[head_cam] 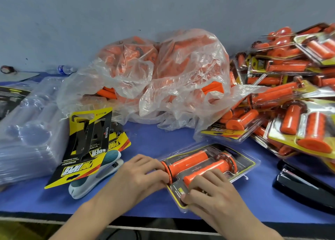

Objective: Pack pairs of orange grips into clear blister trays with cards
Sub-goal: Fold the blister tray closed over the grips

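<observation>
Pinching one filled blister tray (244, 165), left hand (143, 172) and right hand (208, 192) apparently close it; finished packs (297, 129) lie piled, bagged grips (181, 67) remain.

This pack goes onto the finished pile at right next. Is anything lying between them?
Nothing visible does. Bare blue table lies between the pack and the pile. The black stapler sits nearer the front edge, just beside that path.
</observation>
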The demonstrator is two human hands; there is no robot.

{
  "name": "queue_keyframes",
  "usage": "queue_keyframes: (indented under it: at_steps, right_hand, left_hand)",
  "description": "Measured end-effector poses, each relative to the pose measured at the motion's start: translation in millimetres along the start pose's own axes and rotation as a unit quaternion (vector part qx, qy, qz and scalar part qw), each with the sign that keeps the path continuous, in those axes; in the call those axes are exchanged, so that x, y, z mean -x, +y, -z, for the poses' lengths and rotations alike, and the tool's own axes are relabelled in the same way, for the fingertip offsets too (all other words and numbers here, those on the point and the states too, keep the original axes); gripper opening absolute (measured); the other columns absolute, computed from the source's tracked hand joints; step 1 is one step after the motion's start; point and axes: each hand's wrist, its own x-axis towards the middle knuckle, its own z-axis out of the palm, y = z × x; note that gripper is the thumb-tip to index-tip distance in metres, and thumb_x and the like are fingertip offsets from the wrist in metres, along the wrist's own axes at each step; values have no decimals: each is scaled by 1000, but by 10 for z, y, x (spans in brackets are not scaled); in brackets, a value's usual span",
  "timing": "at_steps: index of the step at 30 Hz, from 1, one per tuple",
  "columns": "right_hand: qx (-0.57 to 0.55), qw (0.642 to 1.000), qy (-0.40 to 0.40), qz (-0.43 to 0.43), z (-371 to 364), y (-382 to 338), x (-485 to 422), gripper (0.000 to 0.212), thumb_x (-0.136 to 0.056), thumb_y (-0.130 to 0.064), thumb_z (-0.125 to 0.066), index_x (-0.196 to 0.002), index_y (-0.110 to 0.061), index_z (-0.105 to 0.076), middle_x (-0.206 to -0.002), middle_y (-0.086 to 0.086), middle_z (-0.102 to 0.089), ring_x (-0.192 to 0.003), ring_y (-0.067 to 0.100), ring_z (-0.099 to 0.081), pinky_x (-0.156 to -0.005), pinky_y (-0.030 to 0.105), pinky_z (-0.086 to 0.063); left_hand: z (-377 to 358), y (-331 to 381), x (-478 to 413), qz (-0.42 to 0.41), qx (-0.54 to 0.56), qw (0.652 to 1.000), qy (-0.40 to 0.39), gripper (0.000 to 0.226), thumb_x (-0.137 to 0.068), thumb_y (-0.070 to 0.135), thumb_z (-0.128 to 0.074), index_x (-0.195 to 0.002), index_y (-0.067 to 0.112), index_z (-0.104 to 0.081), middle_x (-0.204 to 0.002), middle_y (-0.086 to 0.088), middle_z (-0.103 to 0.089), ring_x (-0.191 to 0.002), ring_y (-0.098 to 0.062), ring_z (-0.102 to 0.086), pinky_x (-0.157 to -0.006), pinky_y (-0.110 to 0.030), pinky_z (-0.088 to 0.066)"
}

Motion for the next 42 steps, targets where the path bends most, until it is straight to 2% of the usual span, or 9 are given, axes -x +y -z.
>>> queue_keyframes:
  at_steps: [3, 6, 8, 12, 18, 30, 35, 39, 42]
  right_hand:
    - [19, 1000, -12, -18, 0, -37, 24, 23, -85, -28, -72, -87, -27, -48, -86, -8, -58, -74, 15, -44, -74, 25, -34]
    - [51, 998, 6, -41, -14, -127, 16, 7, -87, -32, -67, -86, -28, -62, -91, -8, -64, -75, 17, -53, -75, 29, -41]
    - [64, 995, 36, -63, -21, -176, -2, 12, -90, -38, -66, -81, -30, -69, -94, -10, -67, -81, 17, -60, -80, 32, -47]
    - [53, 995, 58, -60, -8, -176, -54, 16, -89, -39, -68, -74, -33, -72, -84, -19, -67, -86, 10, -61, -86, 31, -47]
    - [41, 996, 60, -57, 39, -105, -35, 15, -87, -39, -70, -74, -33, -73, -81, -21, -66, -86, 7, -61, -86, 30, -44]
    - [-34, 996, -19, -75, 257, -29, 132, 1, -86, -34, -69, -85, -34, -69, -93, -21, -63, -94, 8, -60, -96, 34, -44]
    - [-6, 994, 6, -106, 238, -190, 204, 15, -84, -30, -61, -85, -34, -75, -92, -17, -67, -94, 8, -61, -88, 34, -48]
    - [11, 986, 34, -162, 152, -359, 194, 47, -100, -50, -38, -78, -32, -76, -92, -12, -71, -98, 8, -55, -85, 35, -44]
    - [19, 982, 37, -185, 132, -384, 157, 34, -91, -50, -52, -73, -32, -74, -98, -11, -71, -98, 9, -54, -87, 35, -42]
  left_hand:
    - [37, -10, -19, 3, -24, 1000, -3, 11, -94, 32, -64, -94, 22, -68, -97, 8, -66, -84, -13, -60, -77, -25, -48]
    - [12, 94, -26, -23, -38, 999, -2, 8, -95, 29, -65, -96, 22, -65, -97, 7, -64, -85, -12, -57, -78, -25, -46]
    - [3, 148, 0, -38, -38, 999, -3, 9, -95, 29, -66, -99, 23, -61, -98, 7, -63, -86, -11, -54, -80, -24, -44]
    - [23, 165, 13, -6, -6, 1000, 2, 13, -96, 36, -64, -101, 25, -61, -98, 8, -62, -87, -8, -52, -79, -20, -42]
    - [40, 47, 7, 41, -37, 998, -8, 28, -97, 41, -56, -85, 19, -70, -88, 5, -63, -74, -14, -56, -67, -23, -41]
    - [71, 224, 11, -4, -59, 998, -13, 20, -100, 34, -58, -89, 21, -68, -92, 6, -61, -81, -15, -57, -72, -25, -44]
    - [135, 304, 6, -11, -34, 999, -20, 21, -100, 36, -57, -88, 22, -66, -92, 7, -60, -80, -11, -53, -72, -22, -44]
    - [144, 316, 38, -13, -32, 999, -28, 18, -98, 36, -58, -89, 23, -65, -92, 8, -61, -81, -9, -53, -73, -19, -43]
    - [123, 304, 44, 8, -17, 999, -25, 20, -100, 38, -55, -90, 24, -66, -95, 9, -61, -83, -9, -54, -73, -20, -45]
